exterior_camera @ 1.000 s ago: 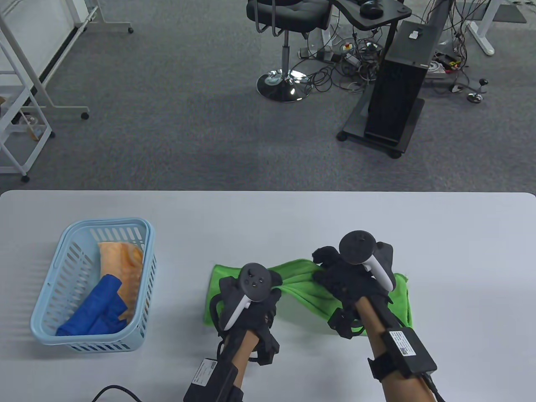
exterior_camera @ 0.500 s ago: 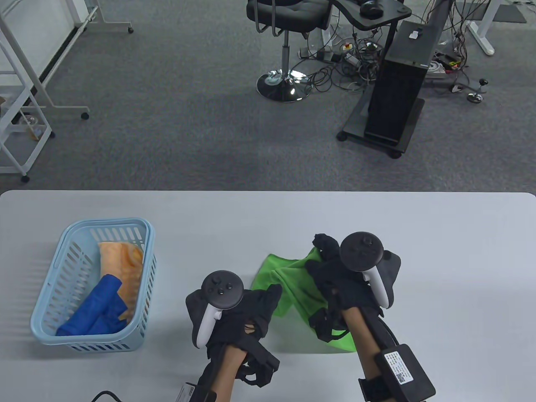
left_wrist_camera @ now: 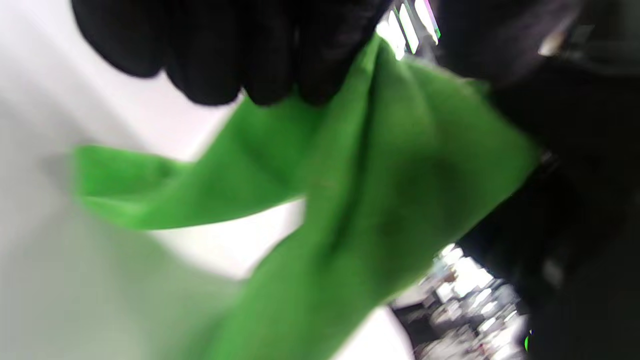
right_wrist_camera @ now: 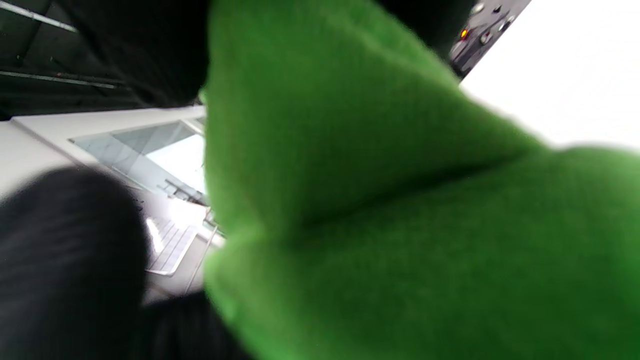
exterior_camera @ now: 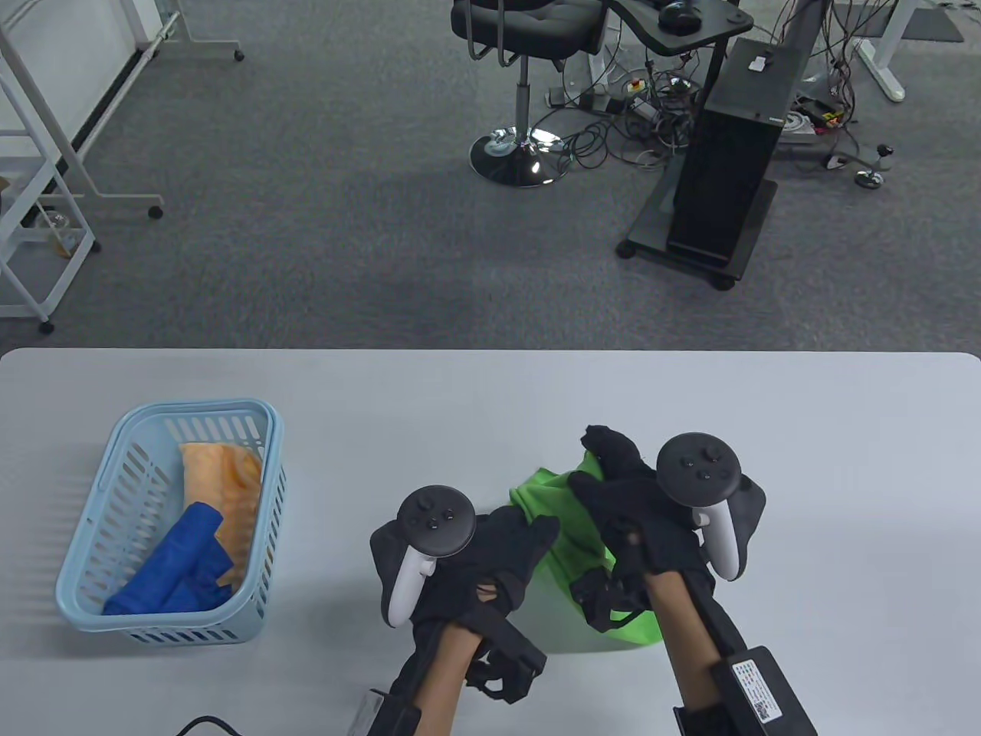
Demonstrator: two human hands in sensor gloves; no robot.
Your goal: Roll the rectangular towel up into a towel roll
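Standing on grey carpet, the pale, smooth counter [exterior_camera: 490, 383] has an office chair [exterior_camera: 525, 46] and tangled cables beyond its far edge. Slatted blue plastic basket [exterior_camera: 115, 613] near the left edge holds orange and blue cloths. Soft green towel [exterior_camera: 559, 529], bunched, near the front edge. Left hand [exterior_camera: 490, 552] fingertips [left_wrist_camera: 270, 75] pinch its fold; right hand [exterior_camera: 636, 521] curls around its upper part.
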